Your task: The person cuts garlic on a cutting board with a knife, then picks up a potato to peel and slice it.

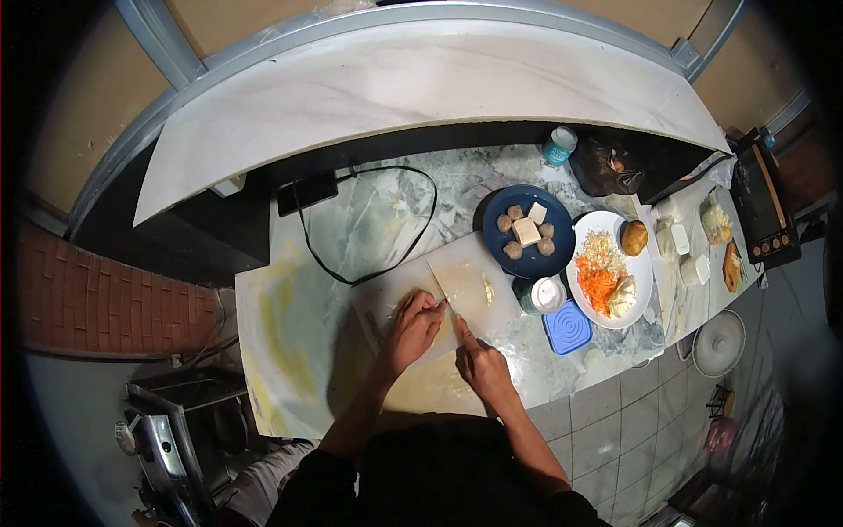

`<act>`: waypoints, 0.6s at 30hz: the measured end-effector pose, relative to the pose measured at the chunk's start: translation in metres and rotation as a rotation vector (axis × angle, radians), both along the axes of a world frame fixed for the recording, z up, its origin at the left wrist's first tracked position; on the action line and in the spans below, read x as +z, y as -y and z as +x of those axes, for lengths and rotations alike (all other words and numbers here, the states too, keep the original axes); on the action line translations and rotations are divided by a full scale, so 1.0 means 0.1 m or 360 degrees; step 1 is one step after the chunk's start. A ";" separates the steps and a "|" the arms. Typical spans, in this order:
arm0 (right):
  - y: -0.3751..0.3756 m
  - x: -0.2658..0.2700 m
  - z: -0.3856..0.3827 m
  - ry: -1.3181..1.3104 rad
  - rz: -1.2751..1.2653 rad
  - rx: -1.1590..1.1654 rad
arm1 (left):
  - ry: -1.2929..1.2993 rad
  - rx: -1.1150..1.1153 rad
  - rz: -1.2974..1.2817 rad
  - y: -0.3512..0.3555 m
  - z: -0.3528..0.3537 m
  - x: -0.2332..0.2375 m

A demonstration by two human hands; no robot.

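My right hand (485,369) grips the handle of a knife (439,283), whose blade lies across the pale cutting board (470,256) and points away from me. Close to the blade on its left side is my left hand (414,332), its fingers curled and pressed together on the board. Whatever lies under those fingertips is hidden or too small to name. To the right of the knife, a few small pale chopped pieces (488,288) rest on the board.
Right of the board are a dark blue plate (565,253) with meatballs and tofu, a glass jar (546,296), a blue lid (568,328) and a white plate (645,279) with shredded carrot and a potato (633,237). A black cable (434,202) loops behind.
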State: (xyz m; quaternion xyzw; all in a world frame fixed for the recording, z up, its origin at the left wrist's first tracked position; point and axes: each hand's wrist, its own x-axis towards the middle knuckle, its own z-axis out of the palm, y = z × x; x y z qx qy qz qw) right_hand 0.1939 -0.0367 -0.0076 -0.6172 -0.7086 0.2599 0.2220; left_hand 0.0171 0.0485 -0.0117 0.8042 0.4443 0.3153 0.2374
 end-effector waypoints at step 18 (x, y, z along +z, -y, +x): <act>0.17 0.06 0.14 -0.0193 -0.0132 -0.0098 | 0.0135 0.0091 -0.0134 0.01 0.01 -0.04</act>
